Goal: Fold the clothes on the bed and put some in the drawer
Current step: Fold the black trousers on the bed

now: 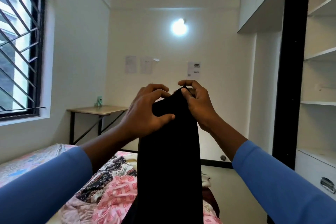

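A long black garment (169,160) hangs straight down in front of me over the bed (27,162). My left hand (145,112) grips its upper left edge, thumb curled under the cloth. My right hand (196,102) pinches the top corner between thumb and fingers. Both hands are raised at chest height, close together. On the bed below lie a pink patterned cloth (112,192) and a dark floral cloth (109,171). A white drawer (316,174) with a metal handle sits at the lower right, closed.
An open white wardrobe with shelves (320,54) and a black frame stands on the right. A small wooden table (98,110) with a green toy stands at the far wall under the barred window (20,45). Floor shows between bed and wardrobe.
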### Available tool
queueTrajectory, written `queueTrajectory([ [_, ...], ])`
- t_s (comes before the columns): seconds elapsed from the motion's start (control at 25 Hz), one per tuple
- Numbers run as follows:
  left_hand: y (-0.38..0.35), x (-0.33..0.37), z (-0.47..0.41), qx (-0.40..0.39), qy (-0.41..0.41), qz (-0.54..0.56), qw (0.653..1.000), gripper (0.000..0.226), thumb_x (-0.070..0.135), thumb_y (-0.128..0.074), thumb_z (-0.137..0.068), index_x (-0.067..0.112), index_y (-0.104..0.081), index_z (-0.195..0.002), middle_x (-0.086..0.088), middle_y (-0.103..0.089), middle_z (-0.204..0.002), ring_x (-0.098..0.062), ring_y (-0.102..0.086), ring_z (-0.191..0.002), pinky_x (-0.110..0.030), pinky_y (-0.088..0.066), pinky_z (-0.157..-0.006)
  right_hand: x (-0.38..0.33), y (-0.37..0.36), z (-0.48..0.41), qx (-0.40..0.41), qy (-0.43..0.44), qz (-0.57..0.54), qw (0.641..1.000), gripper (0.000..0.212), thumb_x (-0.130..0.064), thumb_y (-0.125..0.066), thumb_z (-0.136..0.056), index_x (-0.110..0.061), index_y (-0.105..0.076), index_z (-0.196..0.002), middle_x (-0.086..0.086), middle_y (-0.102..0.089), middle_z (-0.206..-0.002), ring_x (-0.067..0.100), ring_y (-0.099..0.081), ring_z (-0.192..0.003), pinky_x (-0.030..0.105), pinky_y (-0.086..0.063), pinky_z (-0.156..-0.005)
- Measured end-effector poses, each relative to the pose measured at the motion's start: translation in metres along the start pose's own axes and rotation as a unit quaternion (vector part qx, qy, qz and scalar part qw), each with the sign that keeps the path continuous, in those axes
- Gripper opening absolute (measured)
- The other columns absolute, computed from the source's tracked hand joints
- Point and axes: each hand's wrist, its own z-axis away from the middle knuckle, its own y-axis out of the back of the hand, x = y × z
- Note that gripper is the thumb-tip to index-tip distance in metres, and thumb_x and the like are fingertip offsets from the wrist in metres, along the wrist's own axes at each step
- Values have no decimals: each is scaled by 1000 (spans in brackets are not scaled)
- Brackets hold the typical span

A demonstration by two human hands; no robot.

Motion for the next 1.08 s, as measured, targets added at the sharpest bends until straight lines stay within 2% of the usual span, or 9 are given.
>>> queueTrajectory([
  [0.12, -19, 14, 11, -26, 80, 27, 996, 50, 41, -88, -77, 27, -59, -116, 11, -69, -102, -6, -66, -90, -26, -51, -73, 10, -7, 8, 2, -2, -30, 1000, 25, -9, -50, -108, -24, -67, -118, 5, -76, -106, 20, -73, -100, 31, -62, -83],
  [0.24, -38, 13, 24, -30, 167, 79, 982, 60, 37, -90, -74, 29, -51, -119, 11, -65, -105, -6, -63, -93, -20, -47, -68, 24, -11, 16, 15, -17, -53, 998, 26, -4, -48, -107, -19, -66, -118, 7, -77, -101, 26, -74, -97, 38, -63, -86],
  [0.36, -46, 8, 31, -69, 179, 26, 981, 70, 36, -91, -72, 33, -45, -125, 11, -66, -103, -7, -64, -89, -18, -45, -66, 43, -11, 26, 27, -44, -59, 997, 26, -6, -49, -107, -23, -66, -118, 6, -77, -100, 27, -73, -97, 41, -62, -88],
  [0.48, -36, -7, 28, -175, 229, 28, 957, 63, 32, -92, -72, 33, -53, -122, 6, -72, -103, -13, -69, -92, -34, -59, -80, 63, -8, 37, 32, -56, -46, 997, 27, -8, -51, -107, -28, -66, -117, 16, -73, -102, 36, -69, -100, 48, -59, -89],
  [0.6, -28, -14, 29, -299, 264, 116, 910, 61, 32, -92, -72, 28, -62, -125, -1, -72, -112, -20, -71, -103, -48, -62, -90, 71, -12, 49, 14, -56, -66, 996, 26, -7, -50, -107, -25, -65, -121, 11, -75, -103, 30, -71, -99, 40, -60, -86],
  [0.68, -36, -8, 36, -259, 229, 79, 935, 71, 37, -91, -71, 29, -55, -132, 1, -71, -110, -20, -71, -99, -41, -63, -82, 72, -16, 51, 14, -57, -82, 995, 26, -8, -50, -108, -24, -65, -122, 6, -76, -103, 25, -72, -100, 38, -61, -88],
  [0.8, -53, -1, 51, -162, 185, 40, 968, 51, 33, -88, -77, 26, -62, -120, -1, -72, -98, -21, -71, -90, -42, -61, -77, 75, -17, 51, 30, -57, -108, 992, 26, -8, -50, -107, -22, -65, -122, 7, -76, -102, 29, -72, -101, 44, -61, -91],
  [0.96, -51, -9, 51, -311, 290, 269, 864, 34, 18, -83, -88, 12, -70, -118, -15, -75, -113, -30, -74, -106, -56, -57, -99, 77, -16, 59, 17, -60, -114, 991, 27, -7, -50, -107, -22, -65, -124, 8, -76, -100, 28, -71, -99, 40, -60, -89],
  [1.08, -40, -18, 46, -348, 251, 273, 861, 41, 13, -83, -87, 7, -67, -124, -20, -72, -122, -36, -70, -114, -59, -53, -104, 83, -5, 63, 22, -61, -53, 996, 31, -11, -48, -109, -32, -66, -121, 3, -65, -87, 22, -60, -79, 37, -55, -77],
])
